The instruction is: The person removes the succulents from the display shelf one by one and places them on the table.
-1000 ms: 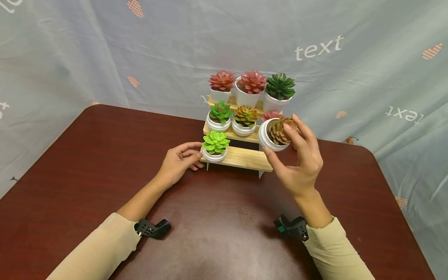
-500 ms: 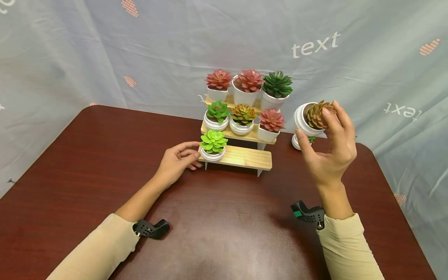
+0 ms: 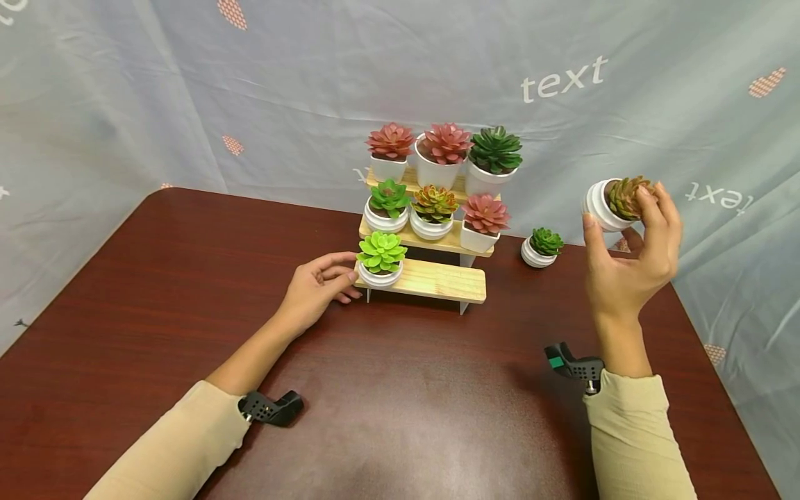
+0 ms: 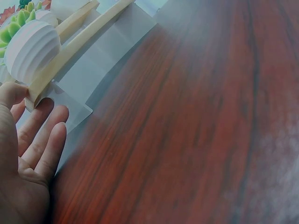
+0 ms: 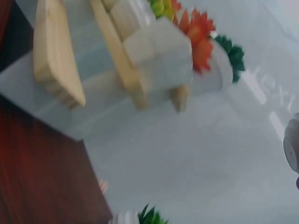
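In the head view my right hand (image 3: 630,274) holds up a small potted succulent (image 3: 603,207) with brownish-green leaves and a ribbed white pot, tilted, at the right. The thumb is on the pot and the fingers curl over the leaves. Only part of a white pot (image 5: 292,144) enters the right wrist view. My left hand (image 3: 315,292) pinches the left end of the lowest step of a three-tier wooden plant stand (image 3: 446,279). Right by its thumb, a bright green succulent (image 3: 381,257) in a white pot sits on that step.
On the top tier are two reddish succulents (image 3: 390,142) and a dark green one (image 3: 496,149). The middle tier bears a green (image 3: 389,200), a yellow-red (image 3: 434,204) and a pink succulent (image 3: 485,215). Another green potted succulent (image 3: 542,248) stands on the table, right of the stand. A curtain hangs behind.
My right hand has carried the brownish succulent rightward, away from the stand, uncovering the pink succulent and the green one on the table. My left hand has stayed at the stand.
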`<move>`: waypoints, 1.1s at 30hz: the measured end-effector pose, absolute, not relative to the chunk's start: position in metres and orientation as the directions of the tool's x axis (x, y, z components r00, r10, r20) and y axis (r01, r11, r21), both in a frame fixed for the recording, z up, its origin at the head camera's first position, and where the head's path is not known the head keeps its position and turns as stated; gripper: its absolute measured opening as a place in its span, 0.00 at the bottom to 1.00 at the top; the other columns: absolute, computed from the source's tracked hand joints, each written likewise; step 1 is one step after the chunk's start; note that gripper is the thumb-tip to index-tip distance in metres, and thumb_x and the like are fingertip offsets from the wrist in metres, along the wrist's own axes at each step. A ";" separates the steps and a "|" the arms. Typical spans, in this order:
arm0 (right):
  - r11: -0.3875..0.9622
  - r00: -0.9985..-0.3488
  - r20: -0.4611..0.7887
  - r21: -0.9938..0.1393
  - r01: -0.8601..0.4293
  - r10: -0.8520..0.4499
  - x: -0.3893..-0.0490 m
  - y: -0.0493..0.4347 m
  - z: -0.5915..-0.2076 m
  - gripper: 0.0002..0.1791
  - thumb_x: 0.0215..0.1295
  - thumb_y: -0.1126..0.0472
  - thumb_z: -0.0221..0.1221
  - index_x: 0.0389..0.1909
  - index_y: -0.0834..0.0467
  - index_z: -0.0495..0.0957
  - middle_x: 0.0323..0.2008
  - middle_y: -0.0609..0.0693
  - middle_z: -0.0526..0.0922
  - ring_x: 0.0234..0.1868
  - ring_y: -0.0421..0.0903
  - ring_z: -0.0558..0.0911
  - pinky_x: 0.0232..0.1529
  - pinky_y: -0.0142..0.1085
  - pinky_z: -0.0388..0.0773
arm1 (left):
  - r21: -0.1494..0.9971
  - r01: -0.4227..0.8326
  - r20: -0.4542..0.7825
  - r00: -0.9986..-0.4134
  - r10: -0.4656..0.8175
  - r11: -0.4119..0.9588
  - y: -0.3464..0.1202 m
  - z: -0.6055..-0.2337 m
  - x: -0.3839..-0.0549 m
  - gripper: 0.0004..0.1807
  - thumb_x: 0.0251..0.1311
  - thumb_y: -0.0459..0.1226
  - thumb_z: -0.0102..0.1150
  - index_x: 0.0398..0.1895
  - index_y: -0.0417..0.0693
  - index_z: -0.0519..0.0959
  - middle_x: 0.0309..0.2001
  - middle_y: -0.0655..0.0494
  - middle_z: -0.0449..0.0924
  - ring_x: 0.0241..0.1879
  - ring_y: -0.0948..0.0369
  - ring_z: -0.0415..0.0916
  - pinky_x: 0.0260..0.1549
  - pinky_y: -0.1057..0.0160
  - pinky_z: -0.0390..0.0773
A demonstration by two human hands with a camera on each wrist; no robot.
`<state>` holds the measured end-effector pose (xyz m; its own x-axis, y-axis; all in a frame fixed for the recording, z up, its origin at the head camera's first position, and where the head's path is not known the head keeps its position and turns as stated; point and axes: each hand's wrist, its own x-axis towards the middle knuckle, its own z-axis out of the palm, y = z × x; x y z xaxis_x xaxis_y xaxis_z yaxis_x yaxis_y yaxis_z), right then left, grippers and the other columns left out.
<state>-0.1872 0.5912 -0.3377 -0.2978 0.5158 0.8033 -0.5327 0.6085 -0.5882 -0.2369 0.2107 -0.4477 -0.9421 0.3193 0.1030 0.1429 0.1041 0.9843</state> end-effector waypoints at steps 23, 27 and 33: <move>0.661 -0.505 0.654 -0.723 -0.200 0.563 -0.215 0.659 -0.429 0.29 0.57 0.58 0.73 0.62 0.55 0.81 0.65 0.55 0.76 0.58 0.44 0.81 0.46 0.14 0.76 | 0.984 0.139 0.096 -0.941 0.325 0.111 0.213 -0.447 -0.237 0.22 0.70 0.33 0.58 0.66 0.41 0.74 0.35 0.72 0.87 0.31 0.65 0.87 0.31 0.64 0.87; 0.662 -0.545 0.628 -0.731 -0.166 0.556 -0.214 0.666 -0.446 0.30 0.59 0.58 0.73 0.63 0.56 0.79 0.65 0.57 0.75 0.57 0.48 0.81 0.46 0.12 0.75 | 0.984 0.137 0.094 -0.940 0.328 0.110 0.213 -0.447 -0.237 0.22 0.70 0.33 0.58 0.66 0.41 0.74 0.35 0.72 0.87 0.31 0.65 0.88 0.31 0.64 0.87; 0.654 -0.605 0.582 -0.746 -0.129 0.544 -0.215 0.670 -0.455 0.30 0.62 0.59 0.70 0.66 0.56 0.77 0.68 0.60 0.71 0.61 0.52 0.80 0.48 0.13 0.74 | 0.984 0.138 0.097 -0.943 0.319 0.109 0.212 -0.445 -0.236 0.22 0.70 0.33 0.59 0.66 0.41 0.74 0.35 0.72 0.87 0.30 0.65 0.88 0.31 0.64 0.87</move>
